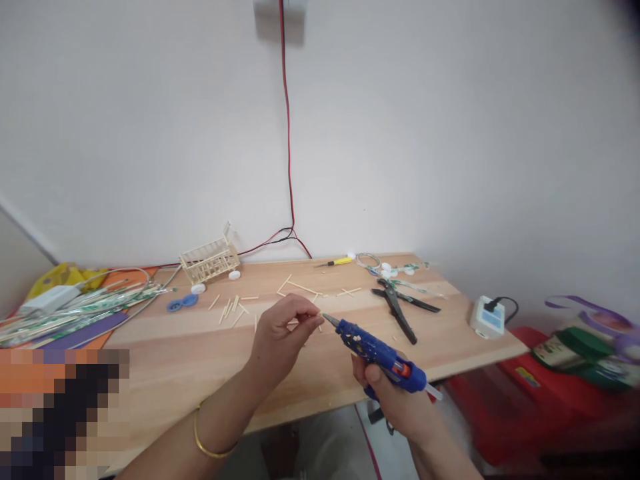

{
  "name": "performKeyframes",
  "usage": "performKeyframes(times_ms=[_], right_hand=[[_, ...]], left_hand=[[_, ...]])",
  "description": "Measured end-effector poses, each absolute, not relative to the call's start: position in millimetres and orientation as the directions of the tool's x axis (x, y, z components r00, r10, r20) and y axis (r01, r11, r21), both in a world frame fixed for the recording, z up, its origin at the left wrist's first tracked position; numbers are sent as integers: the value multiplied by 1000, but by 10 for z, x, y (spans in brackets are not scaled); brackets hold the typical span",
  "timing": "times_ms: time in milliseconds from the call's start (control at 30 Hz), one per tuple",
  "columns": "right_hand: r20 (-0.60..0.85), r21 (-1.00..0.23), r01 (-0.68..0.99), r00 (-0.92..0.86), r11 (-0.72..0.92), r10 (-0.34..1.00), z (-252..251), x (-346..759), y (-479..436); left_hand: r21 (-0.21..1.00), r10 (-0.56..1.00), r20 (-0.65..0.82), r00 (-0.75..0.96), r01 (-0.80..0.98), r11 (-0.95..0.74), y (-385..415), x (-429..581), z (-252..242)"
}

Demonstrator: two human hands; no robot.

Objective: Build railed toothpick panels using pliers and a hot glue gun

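My right hand (387, 390) is wrapped round the handle of a blue glue gun (377, 350), whose metal nozzle points up and to the left. At the nozzle tip, my left hand (287, 333) pinches something too small to make out between thumb and fingers. Short wooden sticks (243, 308) lie scattered on the wooden table (195, 360) behind my left hand. Farther back on the left stands a small cart-like frame of thin sticks (210, 260), with white round caps (199, 289) beside it.
Black cutters (397, 313), a yellow-handled tool (340, 261) and a coiled clear tube (369, 261) lie right of centre. A white power box (487, 317) sits at the right edge. Blue caps (183, 302) and wrapped stick bundles (90, 310) are left. Red containers (540, 387) stand lower right.
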State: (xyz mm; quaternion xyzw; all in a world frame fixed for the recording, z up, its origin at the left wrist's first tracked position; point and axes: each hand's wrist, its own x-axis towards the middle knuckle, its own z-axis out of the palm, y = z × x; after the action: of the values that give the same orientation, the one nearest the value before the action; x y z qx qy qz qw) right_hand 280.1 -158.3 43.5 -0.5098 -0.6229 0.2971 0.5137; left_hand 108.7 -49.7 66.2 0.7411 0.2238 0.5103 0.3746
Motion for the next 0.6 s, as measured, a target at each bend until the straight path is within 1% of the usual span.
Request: performKeyframes(times_ms=[400,600], right_hand=[[316,-896,351,77,271,946,426,2831,-1598],[326,-881,389,84,270,942,457,2827,-1613]], left_hand=[[773,705,586,398,-16,-634,-516,1140,675],[757,692,598,404,-2,-653,-508,1142,678]])
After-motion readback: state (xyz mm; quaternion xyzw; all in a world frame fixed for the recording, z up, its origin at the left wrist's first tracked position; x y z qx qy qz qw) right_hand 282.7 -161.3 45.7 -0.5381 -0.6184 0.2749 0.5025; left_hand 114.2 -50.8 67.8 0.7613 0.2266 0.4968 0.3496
